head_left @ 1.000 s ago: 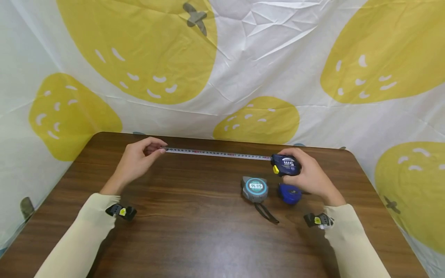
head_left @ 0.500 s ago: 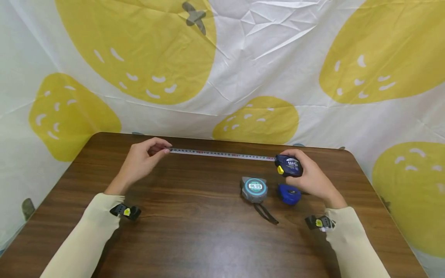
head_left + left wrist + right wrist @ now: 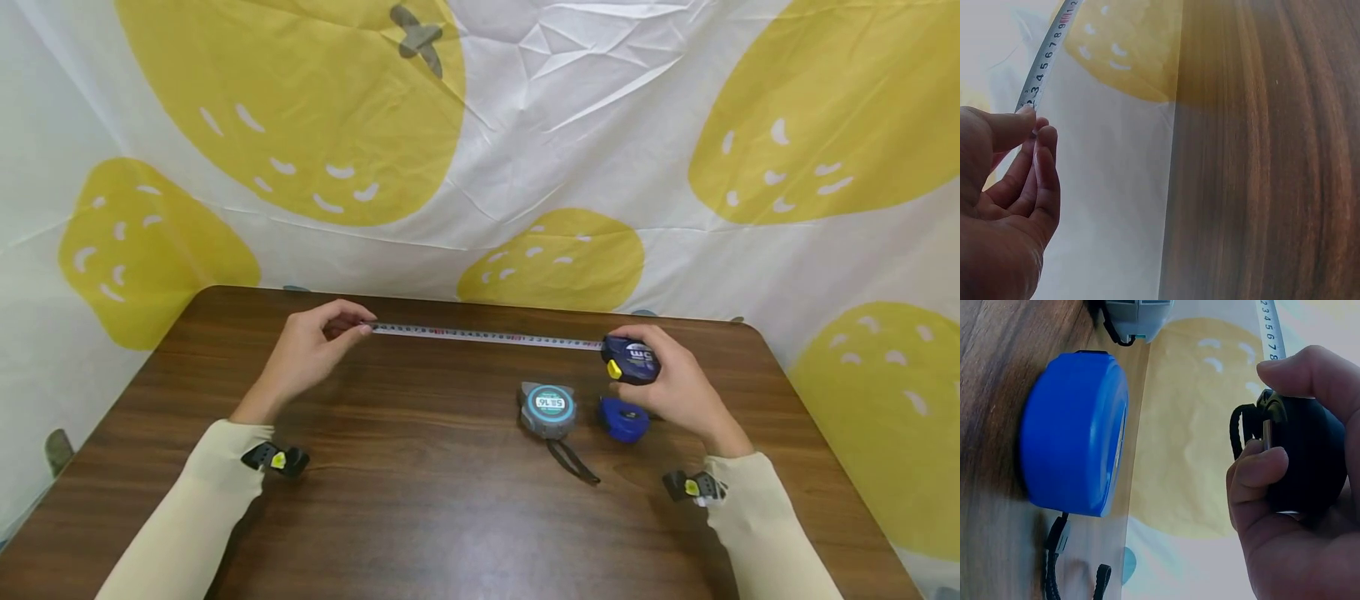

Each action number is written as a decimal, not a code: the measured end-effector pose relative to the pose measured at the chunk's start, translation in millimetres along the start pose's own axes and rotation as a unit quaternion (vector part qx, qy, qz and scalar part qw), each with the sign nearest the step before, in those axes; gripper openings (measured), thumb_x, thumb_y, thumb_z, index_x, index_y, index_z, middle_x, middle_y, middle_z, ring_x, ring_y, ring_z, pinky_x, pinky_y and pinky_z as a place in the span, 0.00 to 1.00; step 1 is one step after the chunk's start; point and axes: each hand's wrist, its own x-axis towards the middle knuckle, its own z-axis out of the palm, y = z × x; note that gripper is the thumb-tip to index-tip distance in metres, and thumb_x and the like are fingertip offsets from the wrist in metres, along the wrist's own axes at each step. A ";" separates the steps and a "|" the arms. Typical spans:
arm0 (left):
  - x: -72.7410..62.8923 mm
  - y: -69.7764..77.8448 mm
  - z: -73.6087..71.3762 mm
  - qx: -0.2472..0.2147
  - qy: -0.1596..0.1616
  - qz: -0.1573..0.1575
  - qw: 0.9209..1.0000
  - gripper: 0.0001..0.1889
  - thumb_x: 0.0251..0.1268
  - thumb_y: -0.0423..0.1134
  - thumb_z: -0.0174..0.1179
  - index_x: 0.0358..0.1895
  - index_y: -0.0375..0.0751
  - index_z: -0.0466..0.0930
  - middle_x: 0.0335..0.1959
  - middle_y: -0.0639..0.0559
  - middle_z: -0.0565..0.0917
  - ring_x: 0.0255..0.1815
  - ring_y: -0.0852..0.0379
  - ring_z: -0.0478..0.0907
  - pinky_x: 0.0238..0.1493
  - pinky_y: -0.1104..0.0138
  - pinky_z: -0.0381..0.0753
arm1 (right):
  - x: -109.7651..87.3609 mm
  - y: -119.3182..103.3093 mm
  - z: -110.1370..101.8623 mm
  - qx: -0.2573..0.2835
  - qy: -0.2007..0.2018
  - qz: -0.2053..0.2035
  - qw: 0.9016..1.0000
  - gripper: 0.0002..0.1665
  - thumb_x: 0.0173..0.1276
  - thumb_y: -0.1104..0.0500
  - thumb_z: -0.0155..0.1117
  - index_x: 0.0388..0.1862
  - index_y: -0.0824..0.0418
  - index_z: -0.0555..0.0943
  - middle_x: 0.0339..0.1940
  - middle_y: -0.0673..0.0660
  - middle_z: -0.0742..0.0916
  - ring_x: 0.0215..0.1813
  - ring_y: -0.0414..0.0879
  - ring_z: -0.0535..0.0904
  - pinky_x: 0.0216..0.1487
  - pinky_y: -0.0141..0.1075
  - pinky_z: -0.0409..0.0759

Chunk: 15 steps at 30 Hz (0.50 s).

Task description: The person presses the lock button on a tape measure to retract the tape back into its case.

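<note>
My right hand point(image 3: 678, 379) grips a dark blue tape measure point(image 3: 633, 360) with a yellow button and a "5m" label. Its white blade point(image 3: 487, 337) stretches left above the table. At the far end of that blade, my left hand point(image 3: 307, 346) pinches the tip between thumb and fingers; the low numbers show just past the thumb in the left wrist view. The end hook itself is hidden by the fingers. Below the right hand lies a bright blue tape measure point(image 3: 624, 419), apart from it. Left of that one sits a grey and turquoise tape measure point(image 3: 549, 408).
The brown wooden table point(image 3: 420, 500) ends at a back edge close behind both hands. A white cloth point(image 3: 360, 258) with yellow fruit prints hangs behind it. A black wrist strap point(image 3: 574, 462) trails from the grey tape measure toward the front.
Both hands have shifted slightly to the right, carrying the dark blue tape measure and its drawn-out blade. The two tape measures on the table have stayed put.
</note>
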 end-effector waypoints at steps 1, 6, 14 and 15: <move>0.0 -0.2 0.4 -0.001 -0.001 -0.001 1.000 0.06 0.78 0.34 0.71 0.51 0.39 0.90 0.42 0.49 0.92 0.38 0.53 0.86 0.38 0.72 0.80 | -0.4 0.5 -0.2 -0.003 0.002 0.000 1.000 0.41 0.56 0.69 0.86 0.69 0.58 0.82 0.62 0.59 0.86 0.59 0.55 0.82 0.56 0.29 0.77; 0.0 -0.5 1.5 -0.007 -0.006 0.000 1.000 0.06 0.78 0.34 0.71 0.52 0.40 0.90 0.43 0.49 0.92 0.38 0.53 0.85 0.38 0.70 0.81 | -2.0 3.6 -1.6 -0.012 0.005 0.001 1.000 0.41 0.57 0.68 0.86 0.69 0.58 0.82 0.61 0.58 0.86 0.58 0.54 0.82 0.55 0.29 0.77; 0.4 1.5 1.8 -0.018 -0.015 0.004 1.000 0.05 0.79 0.33 0.70 0.51 0.40 0.90 0.42 0.49 0.92 0.38 0.52 0.85 0.39 0.70 0.80 | -3.7 7.1 -3.3 -0.006 0.003 0.002 1.000 0.40 0.58 0.68 0.85 0.70 0.57 0.82 0.62 0.59 0.86 0.58 0.54 0.82 0.54 0.28 0.78; 0.4 1.5 1.8 -0.017 -0.015 0.004 1.000 0.05 0.79 0.33 0.70 0.51 0.40 0.90 0.42 0.50 0.92 0.38 0.52 0.84 0.39 0.70 0.80 | -3.5 7.5 -3.7 -0.007 0.001 0.003 1.000 0.40 0.59 0.67 0.85 0.70 0.57 0.82 0.62 0.58 0.86 0.58 0.54 0.82 0.54 0.29 0.78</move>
